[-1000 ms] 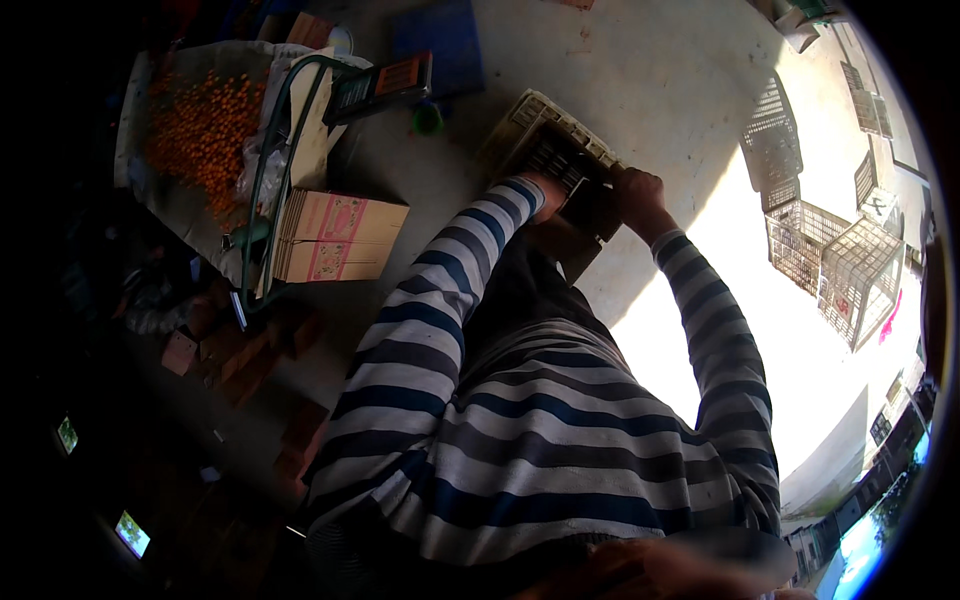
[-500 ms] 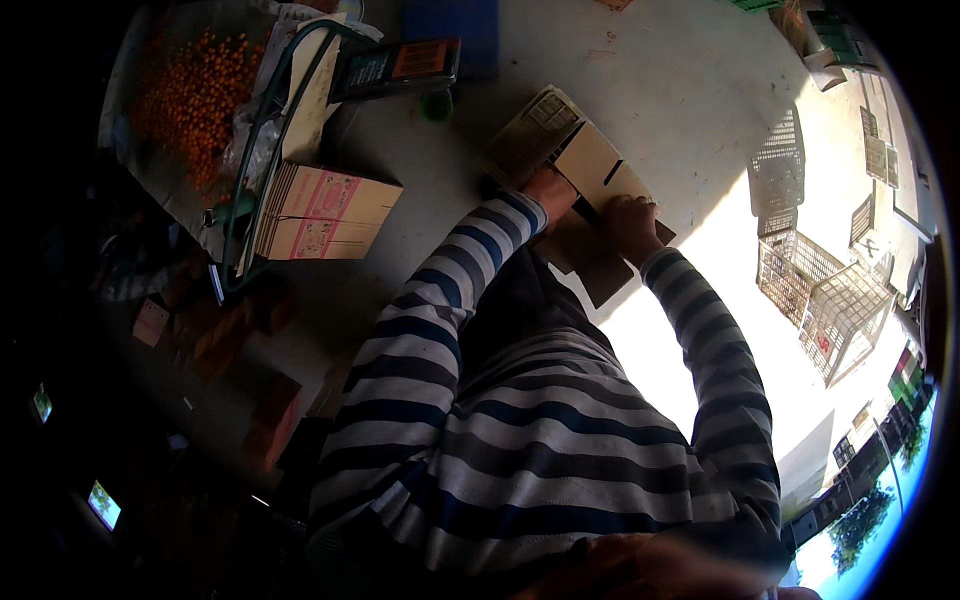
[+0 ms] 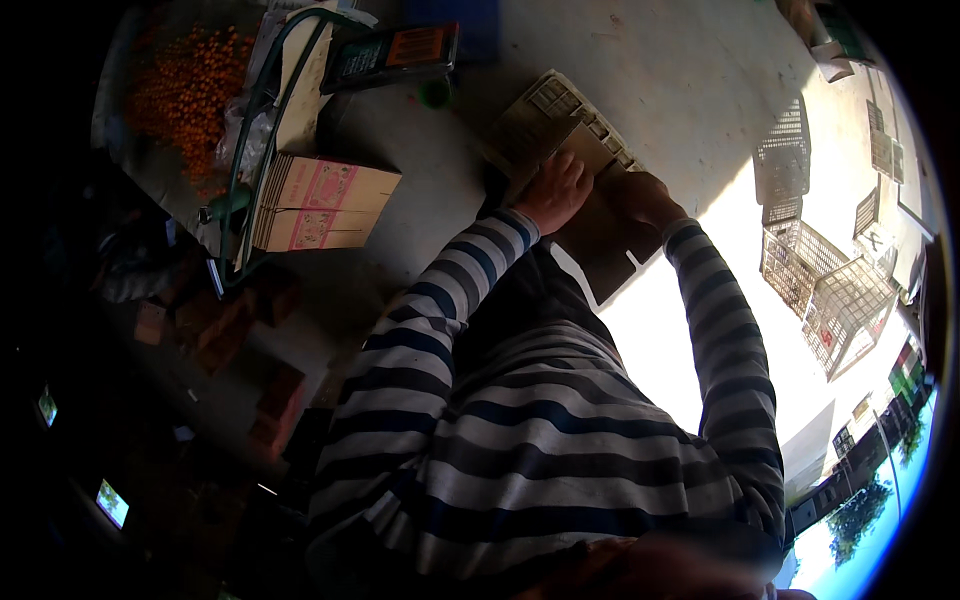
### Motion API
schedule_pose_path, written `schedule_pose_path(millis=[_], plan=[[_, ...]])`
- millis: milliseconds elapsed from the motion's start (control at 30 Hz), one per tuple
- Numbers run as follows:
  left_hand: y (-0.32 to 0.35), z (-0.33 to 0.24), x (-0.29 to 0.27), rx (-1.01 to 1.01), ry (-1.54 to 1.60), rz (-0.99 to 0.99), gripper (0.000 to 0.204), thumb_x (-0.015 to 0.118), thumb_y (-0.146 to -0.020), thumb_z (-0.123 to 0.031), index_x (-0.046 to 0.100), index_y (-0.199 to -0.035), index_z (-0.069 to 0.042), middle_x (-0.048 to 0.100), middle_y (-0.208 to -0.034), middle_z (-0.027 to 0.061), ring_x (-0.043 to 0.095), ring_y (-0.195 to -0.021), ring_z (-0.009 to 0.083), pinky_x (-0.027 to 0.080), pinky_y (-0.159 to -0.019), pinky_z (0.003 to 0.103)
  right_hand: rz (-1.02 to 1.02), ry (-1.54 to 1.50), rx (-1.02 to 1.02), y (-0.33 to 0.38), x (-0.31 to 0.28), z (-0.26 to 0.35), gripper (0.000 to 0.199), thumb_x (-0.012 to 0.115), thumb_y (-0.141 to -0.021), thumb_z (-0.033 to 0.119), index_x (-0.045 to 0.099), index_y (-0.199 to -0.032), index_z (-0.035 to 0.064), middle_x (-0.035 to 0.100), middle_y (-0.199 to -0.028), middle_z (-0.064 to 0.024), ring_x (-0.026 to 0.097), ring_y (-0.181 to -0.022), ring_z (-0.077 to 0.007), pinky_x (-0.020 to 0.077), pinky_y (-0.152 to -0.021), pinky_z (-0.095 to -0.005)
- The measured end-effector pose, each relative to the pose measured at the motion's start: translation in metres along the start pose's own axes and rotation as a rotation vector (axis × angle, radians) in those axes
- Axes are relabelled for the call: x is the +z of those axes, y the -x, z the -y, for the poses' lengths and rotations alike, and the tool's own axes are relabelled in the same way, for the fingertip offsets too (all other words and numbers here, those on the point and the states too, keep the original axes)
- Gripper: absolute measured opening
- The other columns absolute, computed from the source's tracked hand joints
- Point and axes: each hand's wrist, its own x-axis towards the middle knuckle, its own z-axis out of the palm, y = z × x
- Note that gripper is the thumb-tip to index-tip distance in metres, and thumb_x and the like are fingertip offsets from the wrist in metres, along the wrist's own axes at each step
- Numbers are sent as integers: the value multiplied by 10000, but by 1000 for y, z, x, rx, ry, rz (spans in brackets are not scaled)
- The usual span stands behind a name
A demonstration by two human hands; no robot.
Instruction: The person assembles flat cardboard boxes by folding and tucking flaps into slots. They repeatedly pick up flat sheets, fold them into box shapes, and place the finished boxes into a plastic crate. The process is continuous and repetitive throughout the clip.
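Note:
Before me a brown cardboard box (image 3: 598,228) with flaps is tilted over a pale slatted plastic crate (image 3: 548,98). My left hand (image 3: 556,194) grips its left side, fingers bent over the upper edge of a flap. On the other side my right hand (image 3: 648,198) is closed around the board, its fingertips partly in shadow. A notched flap hangs toward my body at the lower edge of the box. What lies inside the box is hidden.
To the left, a stack of flat cartons (image 3: 325,205) with pink print leans by a green metal frame (image 3: 243,150). Beyond lies a heap of small orange fruit (image 3: 190,100). A dark panel (image 3: 395,58) stands behind the cartons. Wire-mesh crates (image 3: 825,290) sit in sunlight at right.
My left hand has come up out of the box opening onto a flap. The slotted light-coloured flap has turned down, and more of the crate shows behind it.

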Motion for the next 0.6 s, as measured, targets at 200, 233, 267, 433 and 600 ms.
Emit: schedule_pose_path(millis=[200, 233, 267, 433, 600], plan=[[10, -16, 25, -73, 212, -47, 188, 628, -835, -189, 690, -965, -68, 560, -1222, 175, 468, -1219, 357, 382, -1042, 525, -159, -72, 58, -8, 15, -41, 352, 587, -922, 345, 644, -1141, 75, 694, -1074, -195, 653, -1051, -380, 513, -874, -483], [12, -12, 28, -42, 207, -11, 169, 623, -830, -190, 702, -918, -70, 567, -1182, 162, 473, -1203, 347, 409, -1006, 514, -145, -47, 48, -9, 19, -39, 338, 581, -927, 336, 650, -1134, 77, 694, -1072, -192, 655, -1047, -378, 514, -874, -482], [13, -8, 31, -9, 202, 25, 160, 617, -825, -192, 713, -872, -73, 573, -1142, 149, 477, -1186, 337, 436, -971, 504, -131, -22, 39, -10, 22, -38, 325, 574, -932, 327, 655, -1126, 79, 695, -1071, -189, 657, -1043, -375, 514, -874, -480], [15, -2, 111, -264, 264, 88, 145, 615, -816, -176, 722, -804, -79, 633, -940, 146, 611, -1031, 338, 472, -933, 482, 79, 84, -39, -33, 19, -10, 256, 537, -927, 216, 710, -1034, 60, 715, -1047, -176, 693, -997, -348, 554, -825, -482], [12, 14, 102, -194, 326, 332, 139, 608, -826, -157, 698, -890, -72, 655, -916, 157, 658, -925, 330, 488, -912, 457, 220, 79, -156, -52, 44, 34, 283, 502, -926, 177, 705, -1068, 41, 703, -1093, -201, 676, -1064, -346, 537, -888, -471]])
